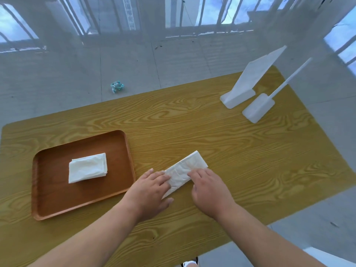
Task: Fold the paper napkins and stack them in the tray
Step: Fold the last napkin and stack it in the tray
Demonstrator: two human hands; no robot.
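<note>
A white paper napkin (187, 167), folded into a long strip, lies slanted on the wooden table just right of the tray. My left hand (152, 188) presses flat on its near left end. My right hand (209, 189) lies on its middle with fingers straight. The strip's far end sticks out beyond my fingers. A brown wooden tray (52, 201) sits at the left of the table. On it rests a small stack of folded white napkins (87, 167).
Two white plastic stands (238, 97) (258, 108) with tall slanted backs stand at the table's far right. A crumpled teal wrapper (117, 86) lies on the grey floor beyond the table. The table's edges run close at right and far side.
</note>
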